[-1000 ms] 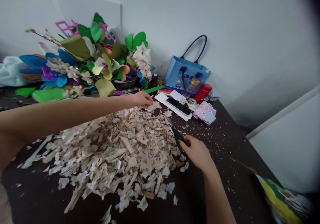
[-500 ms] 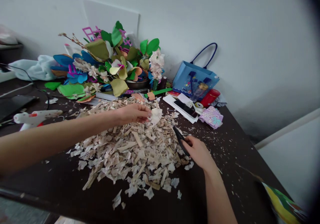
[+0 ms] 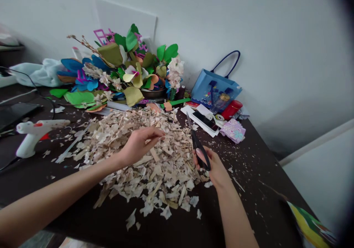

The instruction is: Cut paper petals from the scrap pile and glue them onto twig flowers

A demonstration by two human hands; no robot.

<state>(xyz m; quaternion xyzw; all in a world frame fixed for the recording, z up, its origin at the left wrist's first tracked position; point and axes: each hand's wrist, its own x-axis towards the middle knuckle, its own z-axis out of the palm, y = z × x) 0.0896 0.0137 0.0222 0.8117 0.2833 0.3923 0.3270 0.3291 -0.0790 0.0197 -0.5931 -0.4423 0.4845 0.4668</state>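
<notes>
Black-handled scissors (image 3: 197, 144) rest in my right hand (image 3: 211, 163), its fingers curled through and around the loops. Their blades appear closed and point away from me, towards the white papers. Over the pile of pale, dry-looking scraps (image 3: 166, 174) hovers my left hand (image 3: 142, 143). Its fingers are stretched to the right, the thumb a little apart, and I see nothing between them. The scraps are beige and cream, some thin like paper or petals, others long strips.
A white glue gun (image 3: 33, 133) lies at the left. Colourful artificial flowers and leaves (image 3: 132, 67) crowd the back. A blue bag (image 3: 214, 89), a phone (image 3: 205, 120), a red can (image 3: 231, 109) and a purple floral cloth (image 3: 233, 130) are at the right. Small scraps litter the dark table (image 3: 249, 189).
The pale petal-like piece has left my left hand, which has moved left and slightly down. My right hand has turned the scissors, so the blades now point more upward in view.
</notes>
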